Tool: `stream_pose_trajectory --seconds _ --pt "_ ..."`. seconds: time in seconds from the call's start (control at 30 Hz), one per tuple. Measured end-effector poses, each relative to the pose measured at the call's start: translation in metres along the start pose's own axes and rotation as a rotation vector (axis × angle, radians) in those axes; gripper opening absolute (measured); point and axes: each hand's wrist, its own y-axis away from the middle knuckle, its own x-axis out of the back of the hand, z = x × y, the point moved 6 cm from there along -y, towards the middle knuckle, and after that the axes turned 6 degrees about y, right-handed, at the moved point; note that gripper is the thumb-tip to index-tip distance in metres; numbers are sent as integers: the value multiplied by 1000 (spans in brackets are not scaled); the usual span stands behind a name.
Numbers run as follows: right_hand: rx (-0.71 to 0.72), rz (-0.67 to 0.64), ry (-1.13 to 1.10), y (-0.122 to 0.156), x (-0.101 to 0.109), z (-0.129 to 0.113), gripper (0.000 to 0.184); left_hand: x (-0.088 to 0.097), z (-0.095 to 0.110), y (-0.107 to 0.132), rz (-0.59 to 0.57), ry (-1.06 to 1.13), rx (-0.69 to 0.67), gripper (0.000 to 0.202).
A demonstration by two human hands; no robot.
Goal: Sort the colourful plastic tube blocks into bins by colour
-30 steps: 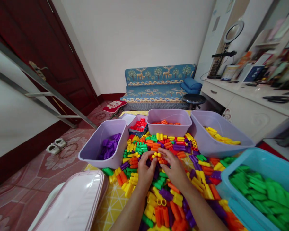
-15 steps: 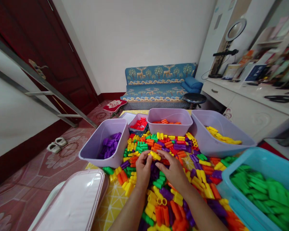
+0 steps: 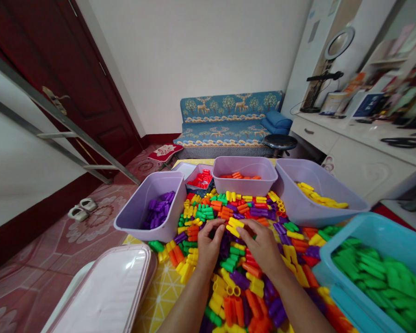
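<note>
Yellow pegs (image 3: 234,227) between hands (image 3: 210,247), lilac tubs (image 3: 149,208) beyond

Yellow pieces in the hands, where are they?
In the head view, the yellow pieces are pinched between the left hand and right hand, over the heap of colourful pieces.

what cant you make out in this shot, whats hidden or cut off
In the head view:
how the yellow pieces join: the fingers of the left hand and right hand cover parts of them
what lies under both hands: hidden by the hands
the teal bin: cut off by the right and bottom edges
the pink plastic container: cut off by the bottom edge
the small tray: partly hidden by the lilac bin
</note>
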Motion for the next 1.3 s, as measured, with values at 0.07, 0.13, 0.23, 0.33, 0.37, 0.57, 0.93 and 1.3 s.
stream_pose_trajectory --seconds 0.07,0.13,0.23,0.33,0.37,0.57,0.93,1.3 --pt "-84 -52 -28 -3 5 13 24 1 -4 0 5 -5 12 19" --pt "-161 -99 -95 -7 12 24 25 1 -7 0 -3 -10 23 19" --pt "-248 157 -373 -16 43 31 29 1 -10 -1 -15 -25 23 18" --pt "-219 538 -794 -19 71 28 35 1 -10 -1 -22 -26 21 18" --pt "-202 575 -886 -20 73 26 37 1 -10 -1 -24 -26 22 18" --pt "-256 372 -448 -4 48 46 40 1 -11 -1 -20 -27 32 18" --pt "-122 187 448 -28 15 82 50 1 -9 0 -7 -16 35 18" --pt "-24 -6 264 -34 -4 37 49 -4 10 -2 -44 -83 -107 17"
